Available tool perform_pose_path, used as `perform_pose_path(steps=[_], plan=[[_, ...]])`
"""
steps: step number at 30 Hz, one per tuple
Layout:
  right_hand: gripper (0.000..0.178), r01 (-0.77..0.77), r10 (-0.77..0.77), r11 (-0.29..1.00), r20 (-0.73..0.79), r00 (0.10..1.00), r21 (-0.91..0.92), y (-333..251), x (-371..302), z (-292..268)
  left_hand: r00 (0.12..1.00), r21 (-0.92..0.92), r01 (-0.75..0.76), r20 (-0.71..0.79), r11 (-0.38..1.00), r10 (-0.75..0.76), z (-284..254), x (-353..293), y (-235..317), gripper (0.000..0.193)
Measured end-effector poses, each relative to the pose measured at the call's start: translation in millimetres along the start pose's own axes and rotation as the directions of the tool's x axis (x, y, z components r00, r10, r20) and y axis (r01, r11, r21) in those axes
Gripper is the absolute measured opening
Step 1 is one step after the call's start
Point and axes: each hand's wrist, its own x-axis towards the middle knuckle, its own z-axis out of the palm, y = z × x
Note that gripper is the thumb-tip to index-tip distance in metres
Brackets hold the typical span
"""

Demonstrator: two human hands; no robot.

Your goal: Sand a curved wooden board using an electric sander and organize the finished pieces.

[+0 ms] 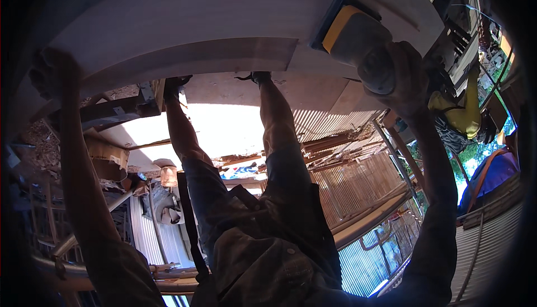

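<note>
We see the right hand (403, 77) wrapped around the rounded rear end of a power sander (358, 35), grey with a yellow band, which is by the right end of a broad wooden panel (190, 16). The left hand (56, 75) is at the surface's left end, near its near corner; it sits in deep shadow, so we cannot tell whether its fingers clasp the edge or lie spread. A darker board (196, 55) runs along the near edge. We judge that smoothing the wood is the step in hand (whether the pad is touching, we can't make out). The next move, we think, calls for level, even pressure, with the left hand steadying the surface.
</note>
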Motion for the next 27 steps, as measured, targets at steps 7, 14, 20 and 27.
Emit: perform_pose_path(steps=[7,14,20,27], plan=[[0.078,0.127,-0.128,0.992,-0.185,0.974,-0.019,-41.8,70.8,12.5,0.996,0.131,-0.049,-0.070,0.990,0.058,1.3,0.0,0.1,0.070],[0.076,0.168,-0.174,0.985,-0.196,0.965,-0.047,-48.8,99.4,13.6,0.977,0.088,-0.192,-0.078,0.978,0.199,-34.6,-0.7,33.6,0.065],[0.070,0.210,-0.211,0.977,-0.035,0.977,-0.019,-38.4,59.0,10.8,1.000,0.074,0.027,-0.004,0.997,-0.027,-32.1,1.9,32.4,0.069],[0.065,0.200,-0.201,0.979,-0.019,0.979,-0.029,-51.5,54.9,16.5,0.996,0.000,0.045,-0.082,0.999,-0.045,-39.7,2.3,46.0,0.063]])
